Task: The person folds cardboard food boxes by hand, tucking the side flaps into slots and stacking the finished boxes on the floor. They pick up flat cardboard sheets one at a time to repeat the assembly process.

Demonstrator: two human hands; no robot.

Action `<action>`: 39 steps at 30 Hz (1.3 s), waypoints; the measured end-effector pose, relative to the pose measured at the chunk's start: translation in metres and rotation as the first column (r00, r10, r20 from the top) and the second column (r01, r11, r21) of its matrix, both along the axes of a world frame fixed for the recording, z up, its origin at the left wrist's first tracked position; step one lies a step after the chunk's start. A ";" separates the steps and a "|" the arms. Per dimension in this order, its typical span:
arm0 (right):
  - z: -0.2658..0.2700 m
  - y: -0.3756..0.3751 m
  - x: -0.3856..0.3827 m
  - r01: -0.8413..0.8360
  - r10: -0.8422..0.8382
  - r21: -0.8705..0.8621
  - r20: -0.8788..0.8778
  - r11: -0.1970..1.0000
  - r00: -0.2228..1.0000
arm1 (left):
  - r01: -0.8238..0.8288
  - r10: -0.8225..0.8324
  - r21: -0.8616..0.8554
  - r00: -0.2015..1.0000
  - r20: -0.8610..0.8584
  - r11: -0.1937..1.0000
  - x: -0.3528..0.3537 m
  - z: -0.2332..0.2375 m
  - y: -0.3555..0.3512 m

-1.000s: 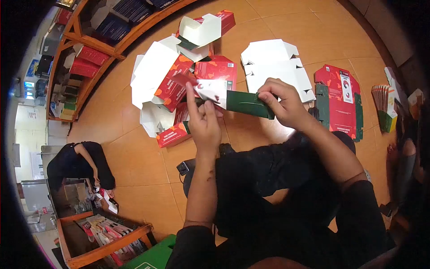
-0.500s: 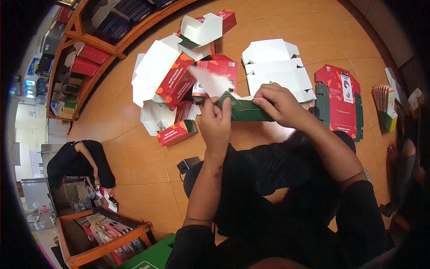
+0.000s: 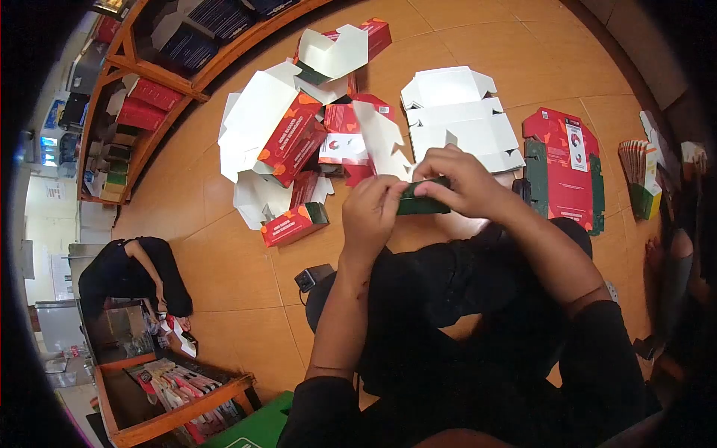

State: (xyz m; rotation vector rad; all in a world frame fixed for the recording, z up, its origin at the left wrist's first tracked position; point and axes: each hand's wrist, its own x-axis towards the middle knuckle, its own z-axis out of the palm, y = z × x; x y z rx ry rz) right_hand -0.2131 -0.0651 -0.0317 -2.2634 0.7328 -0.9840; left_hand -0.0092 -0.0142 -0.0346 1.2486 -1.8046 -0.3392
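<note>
Between my hands is a partly folded cardboard box, its green side toward me and a white inner flap standing up at the left. My left hand pinches its left end. Close by, my right hand grips the green panel with thumb and fingers. Parts of the box are hidden behind the fingers. Beyond my left hand lies a pile of red, folded boxes with white insides. A stack of flat white box blanks lies just past my right hand.
Flat red and green blanks lie on the floor at the right, beside a bundle of upright cartons. A small black cube-shaped device sits near my knee. Wooden shelves line the left; another person bends beside them.
My hands have drawn closer together on the box. Its white flap has swung to the right and stands more upright, and less of the green side shows.
</note>
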 end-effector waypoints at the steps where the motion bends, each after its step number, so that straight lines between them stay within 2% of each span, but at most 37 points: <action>1: 0.009 -0.003 -0.006 -0.020 0.021 0.120 -0.004 0.993 1.000 | 0.001 -0.001 0.000 1.000 0.000 1.000 0.005 -0.002 -0.001; 2: 0.017 -0.009 -0.013 -0.039 0.042 0.237 -0.005 0.971 0.999 | -0.066 0.077 0.071 0.985 -0.156 0.995 0.014 -0.006 -0.004; 3: 0.020 -0.017 -0.025 -0.091 0.101 0.435 0.001 0.896 0.995 | -0.121 0.163 0.152 0.939 -0.302 0.981 0.022 -0.007 -0.006; 4: 0.028 -0.025 -0.040 -0.036 0.148 0.489 -0.193 0.871 0.970 | -0.121 0.162 0.149 0.939 -0.302 0.981 0.032 -0.005 -0.008; 6: 0.028 -0.034 -0.065 -0.039 0.239 0.639 -0.228 0.768 0.944 | 0.001 0.298 0.464 0.765 -0.571 0.886 0.048 0.002 -0.012; 7: 0.028 -0.036 -0.067 -0.036 0.235 0.636 -0.231 0.771 0.944 | 0.004 0.294 0.461 0.765 -0.573 0.888 0.047 0.003 -0.014; 10: 0.027 -0.034 -0.064 -0.067 0.300 0.627 -0.274 0.776 0.914 | -0.202 0.273 0.216 0.883 -0.383 0.955 0.038 0.002 -0.017; 11: 0.024 -0.028 -0.053 -0.143 0.365 0.599 -0.268 0.788 0.892 | -0.047 0.104 0.161 0.923 -0.370 0.986 0.039 -0.004 -0.016; 12: 0.019 -0.024 -0.043 -0.215 0.425 0.568 -0.267 0.795 0.865 | -0.028 0.087 0.161 0.923 -0.375 0.987 0.029 0.006 -0.009; 13: 0.008 -0.019 -0.033 -0.251 0.456 0.575 -0.244 0.779 0.856 | 0.125 -0.043 0.351 0.972 -0.233 0.928 0.016 0.026 0.003; 14: -0.001 -0.015 -0.025 -0.285 0.487 0.584 -0.222 0.760 0.845 | 0.233 -0.204 0.541 0.972 -0.113 0.808 0.006 0.035 0.011; 15: -0.002 -0.014 -0.018 -0.264 0.472 0.590 -0.228 0.763 0.852 | 0.253 -0.222 0.542 0.967 -0.124 0.801 0.000 0.032 0.012; 17: -0.003 -0.011 -0.012 -0.249 0.477 0.788 -0.065 0.564 0.877 | 0.346 -0.222 0.729 0.938 -0.265 0.590 -0.011 0.025 0.015; 18: -0.002 -0.008 -0.017 -0.233 0.466 0.793 -0.071 0.562 0.882 | 0.361 -0.232 0.729 0.932 -0.277 0.581 -0.006 0.020 0.012; 19: 0.001 -0.004 -0.021 -0.428 0.424 0.841 0.272 0.332 0.864 | 0.362 -0.126 0.765 0.928 -0.351 0.533 0.010 0.013 0.006; 20: 0.003 -0.002 -0.024 -0.627 0.289 0.771 0.578 0.112 0.763 | 0.365 -0.013 0.797 0.912 -0.410 0.482 0.023 0.009 0.001; 21: -0.017 -0.012 -0.023 -0.745 0.401 0.654 0.651 0.134 0.644 | 0.373 -0.020 0.796 0.910 -0.414 0.477 0.032 0.008 -0.001; 22: -0.013 -0.014 -0.025 -0.741 0.396 0.657 0.648 0.140 0.650 | 0.413 0.070 0.717 0.840 -0.538 0.562 0.041 0.008 -0.002; 23: -0.006 -0.015 -0.028 -0.642 0.465 0.715 0.485 0.277 0.740 | 0.429 0.146 0.630 0.741 -0.655 0.647 0.045 0.008 -0.002; 24: 0.003 -0.016 -0.029 -0.535 0.506 0.736 0.302 0.415 0.808 | 0.434 0.142 0.627 0.739 -0.658 0.647 0.045 0.011 -0.001; 25: 0.013 -0.018 -0.028 -0.304 0.449 0.717 -0.014 0.628 0.893 | 0.453 0.080 0.652 0.782 -0.618 0.609 0.045 0.016 0.001; 26: 0.011 -0.017 -0.028 -0.304 0.450 0.717 -0.014 0.627 0.893 | 0.464 0.018 0.679 0.819 -0.574 0.569 0.045 0.022 0.003; 28: 0.006 -0.015 -0.027 -0.333 0.456 0.544 -0.104 0.770 0.884 | 0.439 -0.008 0.722 0.857 -0.515 0.535 0.035 0.026 0.009; 30: -0.001 -0.019 -0.030 -0.349 0.487 0.539 -0.135 0.767 0.863 | 0.457 -0.028 0.696 0.846 -0.533 0.553 0.028 0.025 0.013; 32: -0.013 -0.022 -0.033 -0.377 0.434 0.722 0.119 0.580 0.893 | 0.460 -0.016 0.647 0.822 -0.570 0.608 0.033 0.021 0.006; 33: 0.002 -0.020 -0.035 -0.274 0.354 0.834 0.103 0.478 0.929 | 0.485 0.005 0.608 0.779 -0.627 0.628 0.038 0.016 0.004; 34: 0.004 -0.022 -0.035 -0.290 0.372 0.832 0.110 0.473 0.922 | 0.504 0.024 0.566 0.733 -0.680 0.652 0.041 0.017 0.002; 36: 0.002 -0.030 -0.036 -0.208 0.378 0.870 0.027 0.447 0.925 | 0.481 0.065 0.589 0.737 -0.673 0.649 0.040 0.018 0.003; 38: -0.007 -0.030 -0.034 -0.244 0.405 0.871 0.058 0.426 0.913 | 0.557 -0.055 0.530 0.721 -0.691 0.639 0.039 0.012 0.004; 39: -0.003 -0.027 -0.032 -0.163 0.400 0.880 -0.033 0.446 0.916 | 0.516 -0.043 0.545 0.751 -0.659 0.661 0.035 0.015 0.005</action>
